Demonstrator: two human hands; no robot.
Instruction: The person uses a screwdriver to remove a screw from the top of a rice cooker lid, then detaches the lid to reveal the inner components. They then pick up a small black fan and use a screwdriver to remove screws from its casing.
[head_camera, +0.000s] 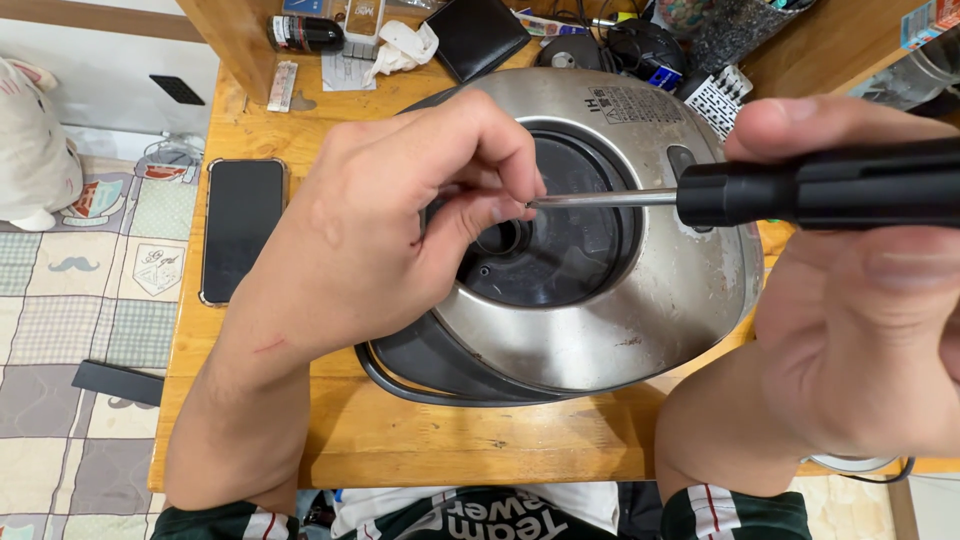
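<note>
A screwdriver (800, 195) with a black handle and thin metal shaft lies level across the picture, gripped in my right hand (860, 330). My left hand (390, 220) pinches the tip of the shaft between thumb and fingers. Whether a small part sits at the tip I cannot tell. Under both hands rests a rice cooker lid (650, 310), silver metal with a dark round inner plate (560, 250), on a wooden table (400, 430).
A black phone (242, 228) lies on the table at the left. Clutter at the back: a black wallet (476, 35), crumpled tissue (402, 48), a small dark bottle (305, 33), cables. A patterned mat (70, 330) covers the floor left of the table.
</note>
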